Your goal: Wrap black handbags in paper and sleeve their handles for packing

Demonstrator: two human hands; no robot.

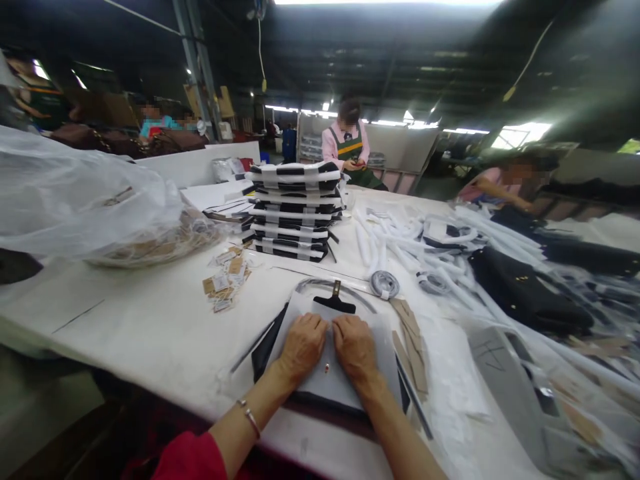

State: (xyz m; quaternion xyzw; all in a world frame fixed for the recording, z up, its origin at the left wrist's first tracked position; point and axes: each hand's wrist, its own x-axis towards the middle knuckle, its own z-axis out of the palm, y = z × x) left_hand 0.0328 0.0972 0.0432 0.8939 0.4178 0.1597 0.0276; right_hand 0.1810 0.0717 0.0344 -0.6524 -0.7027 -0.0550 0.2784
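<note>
A black bag point(261, 355) lies flat on the table in front of me, with a whitish sheet point(310, 387) spread over it. My left hand point(303, 343) is closed, its curled fingers on the sheet near its upper middle. Close beside it, almost touching, my right hand point(354, 347) is closed in the same way on the sheet. Both sets of fingertips are hidden under the knuckles. Above the hands a black flap tab point(335, 305) with a metal clasp sticks out past the sheet. Between the wrists shows a small metal fitting point(327, 367).
A tall stack of wrapped black bags point(295, 212) stands behind. Loose paper tags point(227, 277) lie left of it, near a large plastic bag point(85, 200). Brown cardboard strips point(413, 343), coiled straps point(385, 285) and a grey bin point(515, 393) are at right. Co-workers point(349, 140) are beyond.
</note>
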